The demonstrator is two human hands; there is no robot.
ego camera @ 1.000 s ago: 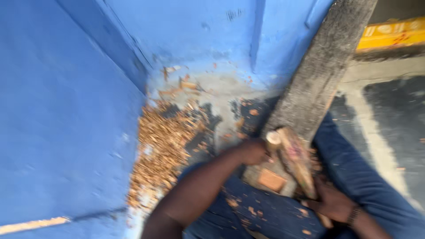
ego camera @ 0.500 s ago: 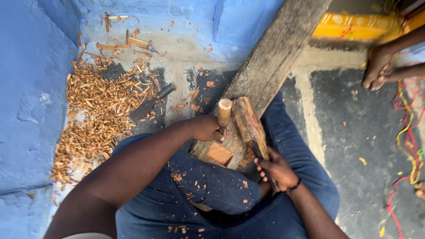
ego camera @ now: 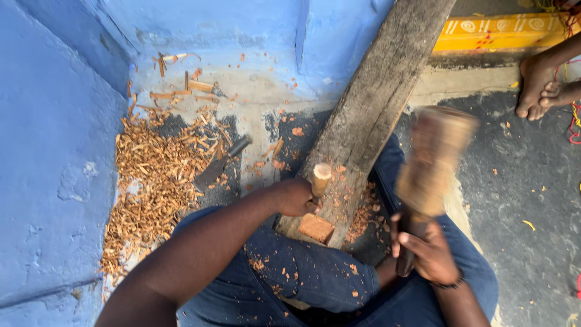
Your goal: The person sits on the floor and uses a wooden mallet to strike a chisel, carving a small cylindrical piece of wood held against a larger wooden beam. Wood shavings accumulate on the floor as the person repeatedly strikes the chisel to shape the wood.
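Head view: left hand (ego camera: 296, 197) grips chisel (ego camera: 320, 178) beside shavings (ego camera: 154, 181); right hand (ego camera: 426, 251) clenches mallet (ego camera: 433, 160).

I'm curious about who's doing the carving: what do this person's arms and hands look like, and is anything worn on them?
Both arms are bare, with no sleeves in view and no gloves on the left hand or right hand. A dark beaded bracelet circles the right wrist.

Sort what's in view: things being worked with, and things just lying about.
In use: chisel in left hand; mallet in right hand; wood block; plank.

Lying about: shavings; blade on the floor; wood scraps; another person's feet.
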